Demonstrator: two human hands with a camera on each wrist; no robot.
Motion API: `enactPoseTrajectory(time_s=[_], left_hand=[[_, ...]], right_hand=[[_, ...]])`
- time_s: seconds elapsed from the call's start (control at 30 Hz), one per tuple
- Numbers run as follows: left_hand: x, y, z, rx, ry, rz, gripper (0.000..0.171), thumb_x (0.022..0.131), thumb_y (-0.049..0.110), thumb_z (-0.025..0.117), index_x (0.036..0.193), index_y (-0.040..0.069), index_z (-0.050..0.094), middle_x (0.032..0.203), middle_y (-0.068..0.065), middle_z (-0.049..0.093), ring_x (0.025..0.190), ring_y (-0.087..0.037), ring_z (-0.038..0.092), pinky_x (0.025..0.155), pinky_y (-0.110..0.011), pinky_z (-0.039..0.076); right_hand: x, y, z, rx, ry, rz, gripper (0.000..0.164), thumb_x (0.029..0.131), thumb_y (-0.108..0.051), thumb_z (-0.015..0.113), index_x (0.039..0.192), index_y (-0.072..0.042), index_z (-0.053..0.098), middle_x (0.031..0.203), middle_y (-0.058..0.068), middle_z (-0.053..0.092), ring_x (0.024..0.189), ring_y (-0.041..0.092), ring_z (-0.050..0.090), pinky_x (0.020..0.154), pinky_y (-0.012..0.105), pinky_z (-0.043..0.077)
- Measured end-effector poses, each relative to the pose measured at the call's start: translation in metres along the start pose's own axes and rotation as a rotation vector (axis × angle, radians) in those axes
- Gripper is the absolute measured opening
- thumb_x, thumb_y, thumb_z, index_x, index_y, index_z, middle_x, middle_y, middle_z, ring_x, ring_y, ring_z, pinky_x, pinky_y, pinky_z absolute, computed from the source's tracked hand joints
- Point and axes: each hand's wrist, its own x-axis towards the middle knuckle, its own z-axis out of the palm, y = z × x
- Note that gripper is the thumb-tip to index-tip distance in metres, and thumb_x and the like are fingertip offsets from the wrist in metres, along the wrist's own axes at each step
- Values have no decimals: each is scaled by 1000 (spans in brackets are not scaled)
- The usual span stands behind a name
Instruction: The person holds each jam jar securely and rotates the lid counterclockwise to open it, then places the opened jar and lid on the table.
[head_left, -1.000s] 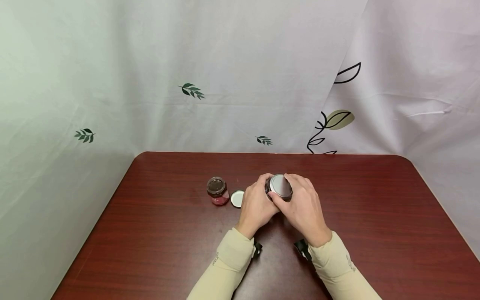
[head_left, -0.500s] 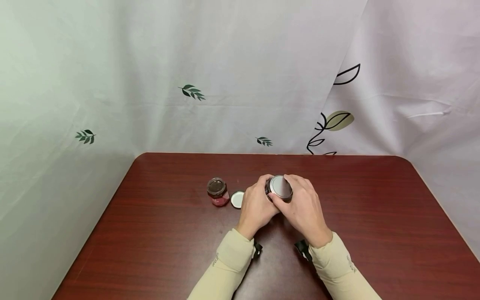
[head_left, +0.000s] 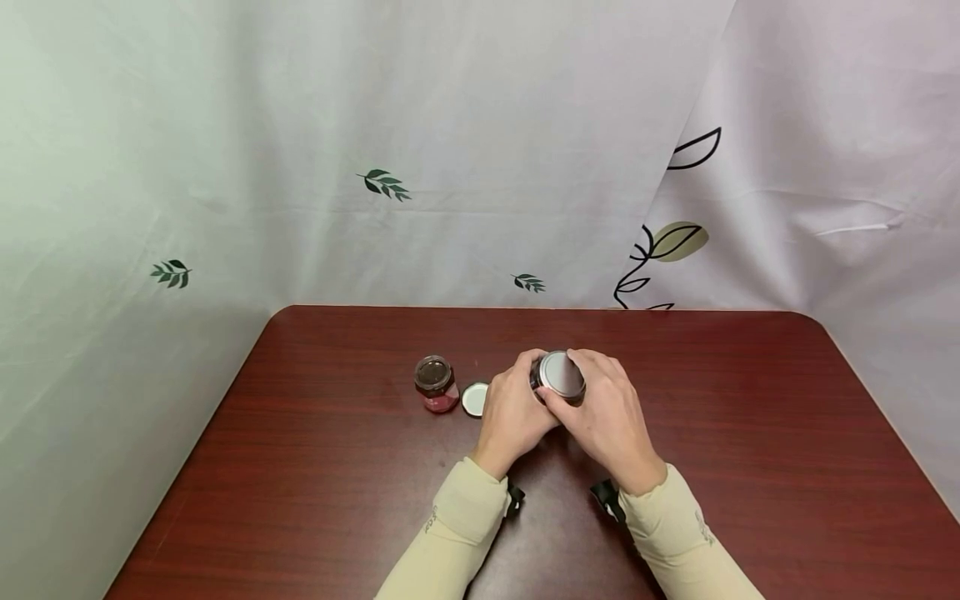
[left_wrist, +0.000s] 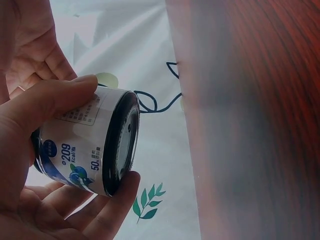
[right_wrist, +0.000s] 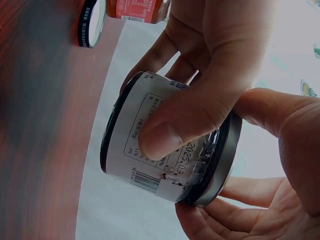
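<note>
A labelled jar with a silver lid is held just above the dark red table, near its middle. My left hand grips the jar's body; its thumb lies across the white label, and its fingers curl under the jar. My right hand wraps thumb and fingers around the lid's dark rim. The jar's black underside faces the left wrist camera.
A small open jar with red contents stands left of my hands, and its white lid lies flat beside it. Both also show at the top of the right wrist view. A leaf-printed cloth hangs behind the table.
</note>
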Motion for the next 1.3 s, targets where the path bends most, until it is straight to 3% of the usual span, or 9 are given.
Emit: enactPoseTrajectory(time_s=[1.3], left_hand=[[0,1,0,15,-11,-7,65,70,28,86,128,13,61,105,-6,74,91,-23,71,79,-35,56]], right_hand=[[1,3,-5,-4,-52,-21,58,75,-22,88,119,9,66,116,21,67,109,37,60,95,50,47]])
